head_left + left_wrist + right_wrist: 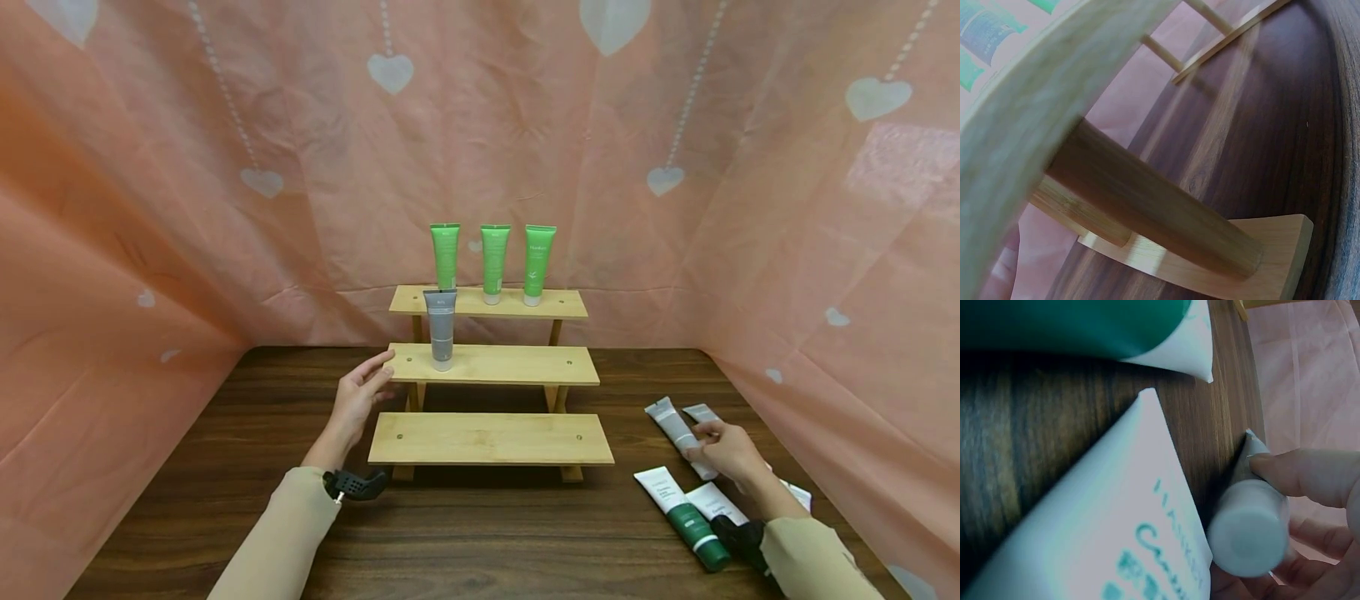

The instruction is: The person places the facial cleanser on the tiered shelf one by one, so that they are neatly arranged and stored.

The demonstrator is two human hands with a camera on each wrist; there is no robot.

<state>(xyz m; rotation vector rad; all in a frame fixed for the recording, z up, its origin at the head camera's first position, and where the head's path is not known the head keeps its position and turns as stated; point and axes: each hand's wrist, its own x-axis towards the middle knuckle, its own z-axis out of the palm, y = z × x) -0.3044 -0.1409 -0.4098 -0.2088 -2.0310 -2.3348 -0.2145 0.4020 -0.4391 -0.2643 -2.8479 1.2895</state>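
My left hand (360,396) reaches to the left end of the wooden shelf's middle tier (517,365), its fingertips at the board's edge. A grey tube (441,329) stands cap-down on that tier near its left end. On the right side of the table, my right hand (727,454) holds another grey tube (675,429) lying there. In the right wrist view, the thumb (1297,478) and fingers are on either side of that tube, close to its pale cap (1249,531). A second grey tube (701,412) lies just behind, partly hidden by the hand.
Three green tubes (493,258) stand on the top tier (517,308). The lowest tier (491,439) is bare wood. Near my right forearm lie a white-and-green tube (682,517) and a white tube (716,502), partly covered. Pink cloth (480,150) surrounds the dark table (465,533).
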